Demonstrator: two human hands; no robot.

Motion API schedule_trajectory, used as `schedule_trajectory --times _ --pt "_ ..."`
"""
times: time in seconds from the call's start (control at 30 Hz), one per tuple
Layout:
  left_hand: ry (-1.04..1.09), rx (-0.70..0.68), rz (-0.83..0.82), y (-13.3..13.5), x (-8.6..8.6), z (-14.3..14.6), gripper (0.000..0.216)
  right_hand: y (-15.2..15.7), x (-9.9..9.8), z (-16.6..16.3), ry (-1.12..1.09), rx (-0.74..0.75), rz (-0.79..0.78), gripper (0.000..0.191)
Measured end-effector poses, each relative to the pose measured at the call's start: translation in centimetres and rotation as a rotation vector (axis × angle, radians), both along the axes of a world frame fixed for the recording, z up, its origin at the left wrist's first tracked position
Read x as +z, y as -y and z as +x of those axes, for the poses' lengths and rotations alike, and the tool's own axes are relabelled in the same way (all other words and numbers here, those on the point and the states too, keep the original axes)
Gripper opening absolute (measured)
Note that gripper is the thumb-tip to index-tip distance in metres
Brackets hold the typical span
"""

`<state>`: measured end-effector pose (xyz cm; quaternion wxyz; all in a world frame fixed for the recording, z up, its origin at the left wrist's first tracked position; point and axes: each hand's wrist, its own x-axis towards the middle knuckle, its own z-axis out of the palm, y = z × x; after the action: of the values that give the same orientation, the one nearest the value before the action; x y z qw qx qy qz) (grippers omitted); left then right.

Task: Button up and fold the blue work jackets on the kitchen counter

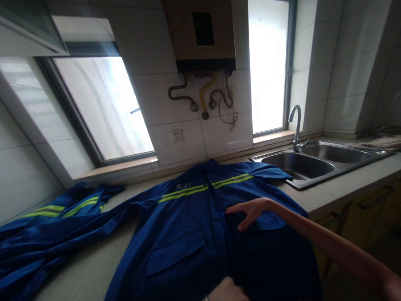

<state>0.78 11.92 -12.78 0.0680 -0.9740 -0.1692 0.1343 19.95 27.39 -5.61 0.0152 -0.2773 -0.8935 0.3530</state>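
A blue work jacket [178,221] with yellow-green reflective stripes lies spread front side up on the counter, its collar toward the wall. My right hand [252,211] reaches in from the right over the jacket's chest, just right of the front closure. Its fingers are stretched out and the thumb stands apart; it seems to rest on the cloth. At the bottom edge, my left hand [227,290] is partly cut off and curled over the lower front of the jacket. What its fingers hold, if anything, is hidden.
Another blue striped garment [53,213] lies bunched at the left. One jacket sleeve reaches the double steel sink [313,182] with its tap [296,125] on the right. A water heater [203,37] with pipes hangs on the wall between two windows. The counter's front edge [354,188] runs along the right.
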Motion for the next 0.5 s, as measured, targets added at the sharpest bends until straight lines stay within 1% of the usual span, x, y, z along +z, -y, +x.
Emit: schedule_trajectory --times 0.03,0.07,0.1,0.13,0.17,0.2,0.23,0.27,0.3,0.33,0.4,0.5 --pt "0.057 0.022 -0.099 -0.9 2.1 -0.9 0.015 -1.3 0.3 -0.4 -0.013 -0.024 -0.031 0.078" --pt "0.123 0.082 -0.203 -2.2 4.3 -1.9 0.015 -2.6 0.4 -1.1 -0.028 -0.063 -0.053 0.068" --pt "0.201 0.208 -0.238 -3.8 6.5 -2.9 0.018 -4.0 0.4 -2.0 -0.045 -0.119 -0.052 0.061" --pt "0.231 0.33 -0.259 -5.8 8.4 -4.0 0.023 -5.4 0.4 -3.1 -0.066 -0.198 -0.022 0.055" --pt "0.237 0.516 -0.205 -7.9 10.0 -5.1 0.027 -6.8 0.2 -4.3 -0.087 -0.292 0.034 0.05" --pt "0.257 0.698 -0.119 -10.3 11.0 -6.2 0.027 -8.1 -0.1 -5.7 -0.115 -0.408 0.124 0.045" --pt "0.284 0.854 -0.033 -12.6 11.6 -7.2 0.023 -9.2 -0.4 -7.0 -0.143 -0.516 0.213 0.04" --pt "0.308 0.9 0.005 -14.9 11.5 -8.0 0.021 -10.2 -0.7 -8.2 -0.17 -0.601 0.289 0.037" --pt "0.347 0.925 0.022 -17.1 11.1 -8.7 0.021 -11.2 -1.0 -9.3 -0.195 -0.664 0.345 0.035" --pt "0.457 0.96 0.0 -19.0 10.3 -9.3 0.022 -12.0 -1.3 -10.2 -0.215 -0.697 0.37 0.035" --pt "0.655 1.011 -0.064 -22.0 8.2 -9.8 0.023 -13.5 -1.9 -11.5 -0.244 -0.72 0.369 0.038" --pt "0.761 1.064 -0.085 -24.9 5.4 -9.7 0.026 -15.5 -2.9 -12.3 -0.286 -0.725 0.33 0.043"
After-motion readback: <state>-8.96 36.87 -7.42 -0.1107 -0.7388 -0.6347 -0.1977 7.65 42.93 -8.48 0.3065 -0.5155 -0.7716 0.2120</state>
